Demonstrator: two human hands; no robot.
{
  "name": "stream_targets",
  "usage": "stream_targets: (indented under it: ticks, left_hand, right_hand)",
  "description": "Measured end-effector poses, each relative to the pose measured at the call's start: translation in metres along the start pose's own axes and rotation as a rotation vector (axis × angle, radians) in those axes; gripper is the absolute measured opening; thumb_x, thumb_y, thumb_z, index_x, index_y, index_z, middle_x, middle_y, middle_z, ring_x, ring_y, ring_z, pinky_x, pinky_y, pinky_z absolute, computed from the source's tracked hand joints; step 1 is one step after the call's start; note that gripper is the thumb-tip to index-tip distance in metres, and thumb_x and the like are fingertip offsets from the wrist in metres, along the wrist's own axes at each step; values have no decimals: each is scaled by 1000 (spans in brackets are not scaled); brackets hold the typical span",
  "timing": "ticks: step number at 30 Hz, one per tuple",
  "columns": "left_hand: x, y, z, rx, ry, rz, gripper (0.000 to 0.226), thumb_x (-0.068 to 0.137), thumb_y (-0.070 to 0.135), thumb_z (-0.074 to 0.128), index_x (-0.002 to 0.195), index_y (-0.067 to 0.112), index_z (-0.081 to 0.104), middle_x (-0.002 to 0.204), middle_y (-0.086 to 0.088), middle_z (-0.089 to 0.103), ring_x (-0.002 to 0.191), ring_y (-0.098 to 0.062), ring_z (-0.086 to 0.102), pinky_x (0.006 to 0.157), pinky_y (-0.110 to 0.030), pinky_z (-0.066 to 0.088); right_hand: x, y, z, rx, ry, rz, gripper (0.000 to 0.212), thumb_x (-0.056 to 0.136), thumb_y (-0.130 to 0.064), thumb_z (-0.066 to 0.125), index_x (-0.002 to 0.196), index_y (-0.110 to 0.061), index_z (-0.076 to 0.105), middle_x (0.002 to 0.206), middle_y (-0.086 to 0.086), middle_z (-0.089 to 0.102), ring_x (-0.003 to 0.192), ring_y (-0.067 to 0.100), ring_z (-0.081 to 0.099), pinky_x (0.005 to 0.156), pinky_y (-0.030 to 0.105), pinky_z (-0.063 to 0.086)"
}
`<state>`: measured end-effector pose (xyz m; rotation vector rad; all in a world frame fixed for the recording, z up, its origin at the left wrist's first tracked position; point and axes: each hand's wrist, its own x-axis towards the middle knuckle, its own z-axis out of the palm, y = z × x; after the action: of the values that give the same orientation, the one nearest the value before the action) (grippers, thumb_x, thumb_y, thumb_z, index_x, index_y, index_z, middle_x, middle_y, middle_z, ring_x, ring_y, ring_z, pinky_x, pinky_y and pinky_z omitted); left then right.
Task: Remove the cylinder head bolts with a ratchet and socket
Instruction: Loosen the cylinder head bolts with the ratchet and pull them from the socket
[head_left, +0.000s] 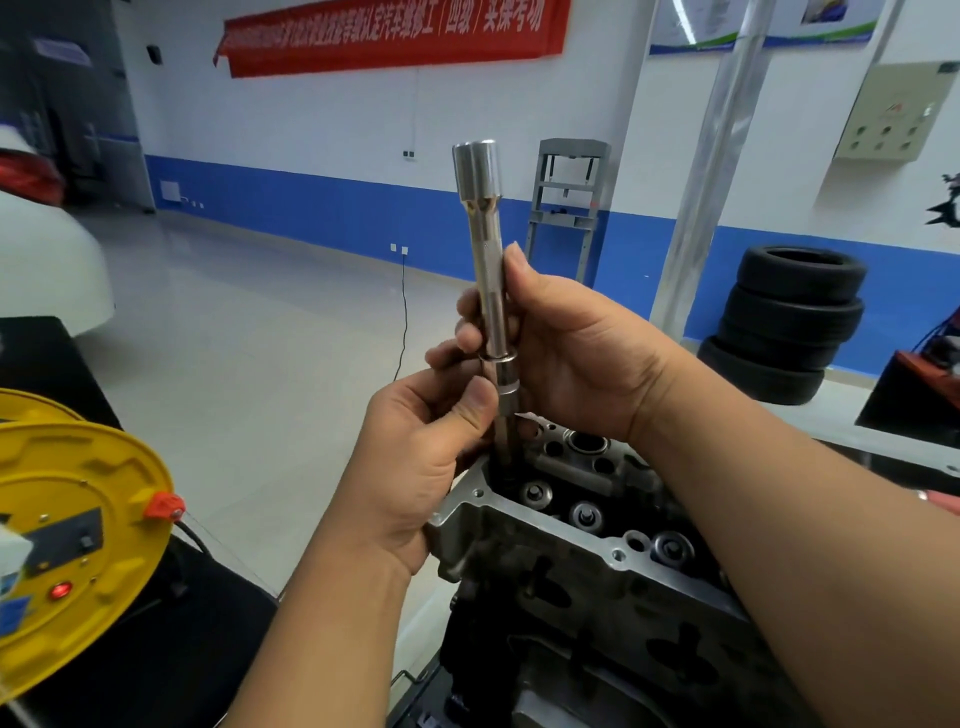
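Observation:
A chrome extension bar (485, 244) stands upright above the far end of the cylinder head (587, 566), its wide drive end on top. My right hand (566, 353) grips the bar's shaft from the right. A small socket (506, 387) sits on the bar's lower end, and my left hand (426, 452) pinches it with thumb and fingers. Below the socket a dark bolt shank (503, 441) runs down into the head; its lower part is hidden. No ratchet handle is visible.
A yellow cable reel (78, 530) sits on the black bench at the left. Stacked tyres (784, 322) stand at the back right near a metal post (706, 171). A grey press frame (569, 202) is against the blue-and-white wall. A white car (36, 249) is at far left.

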<state>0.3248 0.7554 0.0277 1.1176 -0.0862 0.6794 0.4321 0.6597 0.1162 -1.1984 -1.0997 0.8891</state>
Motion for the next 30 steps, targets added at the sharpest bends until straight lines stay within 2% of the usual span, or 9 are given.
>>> stream_targets:
  ticks: [5,9,15,17,21,24,27,29,30]
  left_hand:
    - [1,0,1,60,22,50,38,65,40,87,97,20,83,105,-12,80,100,-32,76,93,-50,59]
    - [0,-1,-5,55,-43,15,26,88,36,71,106,21,82,102,-10,79,94,-32,77,87,-44,59]
    - [0,1,2,73,60,77,39,57,35,91,92,20,84,99,-9,81,92,-27,77,83,-39,61]
    - [-1,2,2,58,48,59,35,67,41,85,95,20,84,97,-9,81,89,-27,78,79,-36,61]
    - [-3,1,4,11,-12,7,25,93,34,65,105,21,83,102,-11,79,93,-29,77,84,-40,60]
    - [-2,-1,3,32,11,52,22,84,31,75,102,22,83,105,-12,80,95,-31,78,86,-43,61]
    - [-1,-2,2,35,55,71,35,69,38,85,100,23,84,108,-13,80,104,-34,77,91,-45,61]
    - [-2,0,4,44,54,53,36,73,45,82,102,23,84,107,-13,80,101,-32,78,85,-38,62]
    - [-2,0,4,31,36,28,37,77,47,78,103,22,83,107,-14,80,99,-32,78,82,-37,62]
  right_hand:
    - [-4,-2,1,-32,-20,-76,35,83,-45,73,89,-16,54,79,1,73,99,27,72,110,64,40]
    - [-3,-3,1,-51,-12,-34,29,89,-48,60,86,-18,61,78,-1,71,95,23,66,90,45,46]
    - [-1,-3,7,13,-16,-43,29,84,-40,66,91,-12,65,79,4,73,96,26,73,99,47,54]
    - [-2,-2,4,-29,-11,-64,24,82,-37,69,85,-14,62,79,4,73,96,27,72,102,55,50]
    - [-4,-4,0,-30,8,-42,25,93,-39,58,85,-18,68,85,2,76,108,37,59,75,33,55]
    - [-3,-2,2,7,3,-23,32,95,-41,55,88,-18,76,91,4,77,118,37,58,110,55,44]
    - [-2,1,6,-6,34,0,34,86,-50,61,92,-19,73,90,4,78,117,35,62,116,59,37]
    - [-3,0,6,-38,74,2,41,84,-52,63,96,-13,66,94,8,78,99,29,72,94,55,59]
    - [-4,0,6,-55,87,-1,44,86,-52,61,100,-10,62,95,8,78,86,23,74,73,41,64]
